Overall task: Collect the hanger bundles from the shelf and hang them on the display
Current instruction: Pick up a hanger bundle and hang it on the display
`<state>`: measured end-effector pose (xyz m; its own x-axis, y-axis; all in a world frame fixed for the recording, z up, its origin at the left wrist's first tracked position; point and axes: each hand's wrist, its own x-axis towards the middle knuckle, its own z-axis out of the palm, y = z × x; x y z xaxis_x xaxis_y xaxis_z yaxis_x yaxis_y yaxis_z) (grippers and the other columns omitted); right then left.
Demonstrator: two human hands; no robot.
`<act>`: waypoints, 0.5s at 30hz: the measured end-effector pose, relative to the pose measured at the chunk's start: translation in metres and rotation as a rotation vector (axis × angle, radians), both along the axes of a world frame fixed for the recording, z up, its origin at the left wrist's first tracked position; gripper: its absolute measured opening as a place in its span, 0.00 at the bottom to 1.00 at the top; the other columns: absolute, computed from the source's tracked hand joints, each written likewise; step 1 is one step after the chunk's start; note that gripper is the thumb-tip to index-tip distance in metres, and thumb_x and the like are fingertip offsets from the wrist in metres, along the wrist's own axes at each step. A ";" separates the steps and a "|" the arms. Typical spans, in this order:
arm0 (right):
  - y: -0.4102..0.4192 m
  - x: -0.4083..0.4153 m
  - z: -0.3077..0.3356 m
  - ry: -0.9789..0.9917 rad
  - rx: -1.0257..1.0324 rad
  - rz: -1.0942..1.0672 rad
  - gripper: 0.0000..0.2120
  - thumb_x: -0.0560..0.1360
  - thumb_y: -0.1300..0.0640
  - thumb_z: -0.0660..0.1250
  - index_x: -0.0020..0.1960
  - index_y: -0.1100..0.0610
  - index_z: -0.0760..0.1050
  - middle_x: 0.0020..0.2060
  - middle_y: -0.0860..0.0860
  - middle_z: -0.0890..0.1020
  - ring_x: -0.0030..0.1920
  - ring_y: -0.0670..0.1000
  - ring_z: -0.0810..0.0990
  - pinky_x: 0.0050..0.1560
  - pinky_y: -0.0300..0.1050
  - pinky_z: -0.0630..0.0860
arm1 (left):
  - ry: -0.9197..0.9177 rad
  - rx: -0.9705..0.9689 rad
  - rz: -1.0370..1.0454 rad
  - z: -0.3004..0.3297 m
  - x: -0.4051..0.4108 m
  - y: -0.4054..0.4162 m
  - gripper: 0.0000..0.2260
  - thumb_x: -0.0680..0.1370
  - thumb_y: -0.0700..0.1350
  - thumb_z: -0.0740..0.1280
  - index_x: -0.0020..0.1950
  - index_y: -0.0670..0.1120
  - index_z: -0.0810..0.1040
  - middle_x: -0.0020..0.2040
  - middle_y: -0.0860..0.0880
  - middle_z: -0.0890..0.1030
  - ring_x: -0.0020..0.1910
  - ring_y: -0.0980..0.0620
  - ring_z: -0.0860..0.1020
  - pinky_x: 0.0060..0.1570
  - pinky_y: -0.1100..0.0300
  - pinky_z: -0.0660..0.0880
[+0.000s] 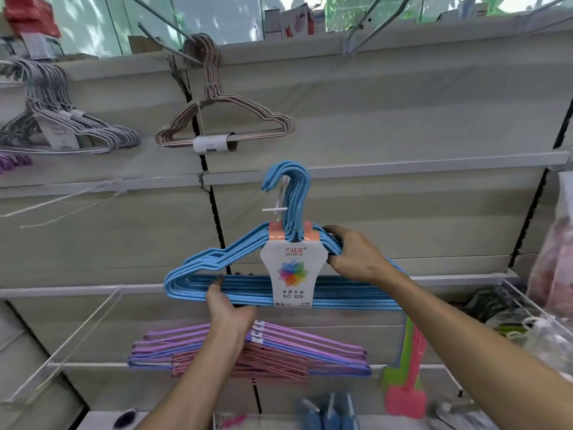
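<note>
I hold a blue hanger bundle (235, 283) with a white and orange label upright in front of the display wall, hooks pointing up. My left hand (228, 308) grips its bottom bars left of the label. My right hand (356, 256) grips its right shoulder. Below it, purple and pink hanger bundles (279, 355) lie stacked on the wire shelf. A pink bundle (223, 119) hangs from a metal display hook (169, 40) above. Grey-lilac bundles (62, 119) hang at the upper left.
Bare white wire hooks (62, 200) stick out at the left. A white wire shelf frame (62, 346) sits at the lower left. Green and pink plastic tools (406, 377) stand at the lower right beside a wire basket (527, 308) of bagged goods. Boxes (288, 20) line the top.
</note>
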<state>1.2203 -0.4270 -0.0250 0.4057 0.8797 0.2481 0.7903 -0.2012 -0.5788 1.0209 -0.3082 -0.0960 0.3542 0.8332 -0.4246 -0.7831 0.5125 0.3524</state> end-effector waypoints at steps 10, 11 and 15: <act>0.053 0.023 -0.017 -0.036 -0.058 -0.092 0.31 0.71 0.52 0.68 0.73 0.47 0.66 0.59 0.51 0.83 0.55 0.57 0.81 0.55 0.55 0.79 | -0.008 0.000 -0.057 -0.014 0.033 0.057 0.13 0.81 0.50 0.61 0.62 0.45 0.77 0.55 0.41 0.80 0.54 0.40 0.79 0.49 0.41 0.76; 0.058 0.025 -0.020 -0.049 -0.062 -0.094 0.31 0.71 0.52 0.67 0.73 0.47 0.66 0.59 0.51 0.83 0.55 0.57 0.81 0.55 0.55 0.79 | -0.004 0.001 -0.063 -0.017 0.036 0.062 0.15 0.81 0.51 0.61 0.65 0.45 0.76 0.59 0.41 0.80 0.57 0.39 0.78 0.52 0.40 0.76; 0.072 0.034 -0.027 -0.135 -0.061 -0.109 0.33 0.71 0.49 0.68 0.75 0.50 0.64 0.62 0.53 0.81 0.58 0.59 0.80 0.58 0.54 0.77 | -0.013 0.025 -0.082 -0.028 0.049 0.085 0.19 0.81 0.50 0.60 0.70 0.47 0.74 0.67 0.40 0.77 0.64 0.38 0.76 0.64 0.38 0.72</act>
<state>1.2541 -0.3549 -0.0518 0.4662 0.8473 0.2545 0.8314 -0.3214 -0.4533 1.0698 -0.2230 -0.1237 0.4271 0.8113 -0.3992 -0.7431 0.5665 0.3562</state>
